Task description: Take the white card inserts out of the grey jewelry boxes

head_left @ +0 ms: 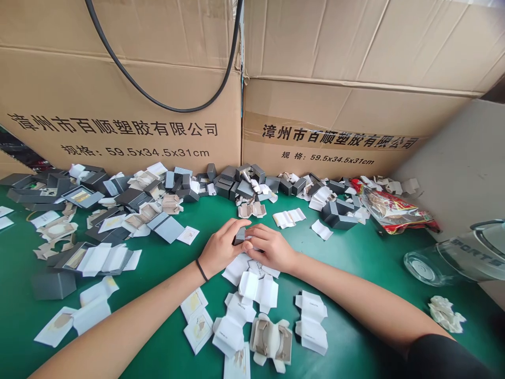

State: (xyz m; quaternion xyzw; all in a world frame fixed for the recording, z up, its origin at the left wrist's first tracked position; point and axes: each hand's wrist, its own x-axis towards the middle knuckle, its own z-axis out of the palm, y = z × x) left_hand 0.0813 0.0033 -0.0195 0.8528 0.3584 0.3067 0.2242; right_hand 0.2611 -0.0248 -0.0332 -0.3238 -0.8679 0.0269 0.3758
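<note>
So the big stuff first: two brown cartons (pixel 307 100) wall off the back, corrugated and creased, black printing on the front, with a loop of smooth black cable (pixel 189 110) hanging in front. The table (pixel 374 258) is a slick green surface. Over on the right there's a clear jug (pixel 457 255) lying tilted, shiny and see-through, and behind it a red bag (pixel 394 210), all crinkly plastic.

Then the hands. Left hand (pixel 223 245) and right hand (pixel 272 246) meet mid-table, fingers curled in, both gripping the same thing.

Grey boxes (pixel 134 199) are heaped along the back and left, matte and sharp-cornered, loads of them open. White cards (pixel 229 337) lie below the hands, folded and flappy, and one tan insert (pixel 272 337) is bent up with curved ridges. Crumpled tissue (pixel 445 314) off to the right.

Smallest bit: the little box (pixel 239 236). It's right between the hands, to the left one's right and the right one's left, touching both, so neither is nearer. Just a flat grey side shows; can't tell its long axis, fingers cover too much.
</note>
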